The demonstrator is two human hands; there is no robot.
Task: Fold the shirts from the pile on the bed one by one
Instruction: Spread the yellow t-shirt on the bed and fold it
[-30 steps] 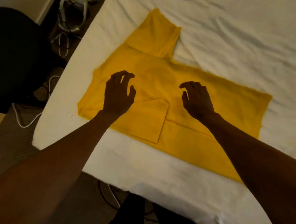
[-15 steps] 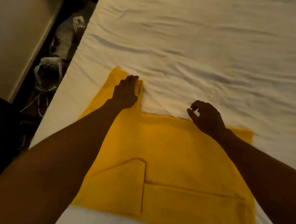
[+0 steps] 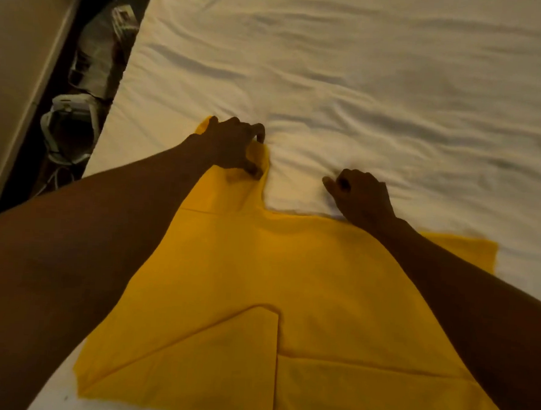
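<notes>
Since half a second back, my left hand (image 3: pixel 231 145) closed on the far sleeve of the yellow shirt (image 3: pixel 289 285), fingers pinching it. My right hand (image 3: pixel 363 194) curled loosely at the shirt's far edge, thumb out; shirt lay flat by the bed's (image 3: pixel 366 68) near-left edge.

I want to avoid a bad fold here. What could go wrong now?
The left hand bunches the far sleeve of the yellow shirt; pulled over like that, it may crease. The right hand is closed at the far edge; its grip is unclear, so that side might lag and the fold skew.
</notes>
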